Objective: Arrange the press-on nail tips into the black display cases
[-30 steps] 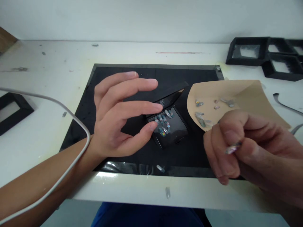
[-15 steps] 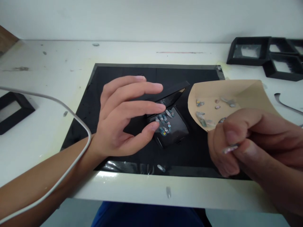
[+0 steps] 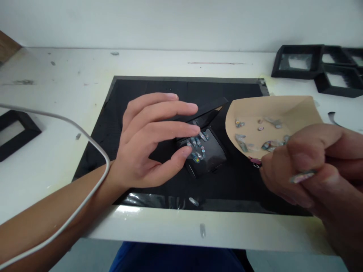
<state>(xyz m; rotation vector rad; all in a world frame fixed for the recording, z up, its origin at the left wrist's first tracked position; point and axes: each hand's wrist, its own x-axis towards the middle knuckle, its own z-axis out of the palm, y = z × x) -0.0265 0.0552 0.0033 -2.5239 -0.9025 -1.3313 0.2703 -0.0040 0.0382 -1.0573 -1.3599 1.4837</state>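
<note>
Pinched between the thumb and forefinger of my right hand (image 3: 309, 162) is a small decorated press-on nail (image 3: 303, 176). My left hand (image 3: 153, 143) hovers with spread, slightly curved fingers beside a small black hinged case (image 3: 214, 158), holding nothing. The case's lid (image 3: 210, 111) stands raised. Several decorated nails (image 3: 198, 145) lie in rows inside it, partly covered by my left fingertips. To the right, a beige paper tray (image 3: 255, 107) contains more loose nails (image 3: 241, 142); my right hand overlaps its near right side.
A black mat (image 3: 159, 85) lies under the case on the white table (image 3: 153, 223). Single clear nails rest near the front edge. Black frames (image 3: 297, 62) stand at back right, another frame (image 3: 17, 132) at left. A white cable (image 3: 70, 122) crosses my left forearm.
My right hand has shifted to the right with the nail, uncovering more nails and a pink piece at the tray's front edge. My left hand has barely moved.
</note>
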